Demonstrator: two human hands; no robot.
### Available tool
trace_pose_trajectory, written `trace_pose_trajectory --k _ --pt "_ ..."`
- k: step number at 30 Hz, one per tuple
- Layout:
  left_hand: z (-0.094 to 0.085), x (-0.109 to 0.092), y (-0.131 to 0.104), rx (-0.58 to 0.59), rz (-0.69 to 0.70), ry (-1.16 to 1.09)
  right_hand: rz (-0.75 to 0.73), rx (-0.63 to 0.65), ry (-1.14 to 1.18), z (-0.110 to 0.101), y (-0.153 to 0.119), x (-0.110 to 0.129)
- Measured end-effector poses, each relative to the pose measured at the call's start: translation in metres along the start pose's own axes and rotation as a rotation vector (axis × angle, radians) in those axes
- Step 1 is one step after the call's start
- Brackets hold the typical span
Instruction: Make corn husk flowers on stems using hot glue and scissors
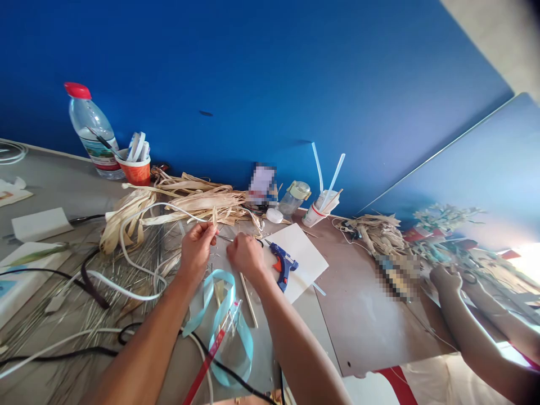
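My left hand (198, 247) is closed in a pinch on a small strip of dried husk (215, 216), which sticks up from the fingertips. A thin wire-like stem (225, 238) spans the short gap from there to my right hand (247, 254), whose fingers are curled closed round its other end. Close by on the right, a blue glue gun (284, 265) with an orange trigger lies partly on a white sheet (310, 260). Light blue ribbon (242, 343) lies looped between my forearms, beside a thin wooden stick (250, 301).
Bundles of dried husk (202, 197) lie behind my hands. Many thin wires (97, 281) and a white cable (139, 295) cover the left. A bottle (93, 132), an orange cup (137, 170), a jar (294, 198) and a cup with straws (318, 212) line the partition. A co-worker's hands (447, 279) are at right.
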State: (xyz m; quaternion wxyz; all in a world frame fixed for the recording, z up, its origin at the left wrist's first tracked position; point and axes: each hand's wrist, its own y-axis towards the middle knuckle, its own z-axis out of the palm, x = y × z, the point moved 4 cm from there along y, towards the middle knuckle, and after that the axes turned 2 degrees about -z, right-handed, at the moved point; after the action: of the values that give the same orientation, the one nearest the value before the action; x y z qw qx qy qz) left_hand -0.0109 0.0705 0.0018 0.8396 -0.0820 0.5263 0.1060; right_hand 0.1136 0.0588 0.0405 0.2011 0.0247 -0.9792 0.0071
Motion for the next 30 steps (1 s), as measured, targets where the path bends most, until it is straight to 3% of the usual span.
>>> trace_pose_trajectory --k 5,10,16,30 --pt "0.014 0.007 -0.01 0.145 -0.213 -0.06 -0.089 -0.098 0.574 -0.012 -0.017 -0.014" --pt "0.019 0.007 -0.015 0.157 -0.347 -0.157 -0.047 -0.062 0.9 0.007 -0.022 -0.018" --pt "0.019 0.006 -0.017 0.187 -0.405 -0.307 -0.061 -0.069 1.343 0.02 -0.02 -0.017" --pt "0.021 0.006 -0.017 0.235 -0.374 -0.288 -0.028 -0.262 1.212 0.021 -0.026 -0.018"
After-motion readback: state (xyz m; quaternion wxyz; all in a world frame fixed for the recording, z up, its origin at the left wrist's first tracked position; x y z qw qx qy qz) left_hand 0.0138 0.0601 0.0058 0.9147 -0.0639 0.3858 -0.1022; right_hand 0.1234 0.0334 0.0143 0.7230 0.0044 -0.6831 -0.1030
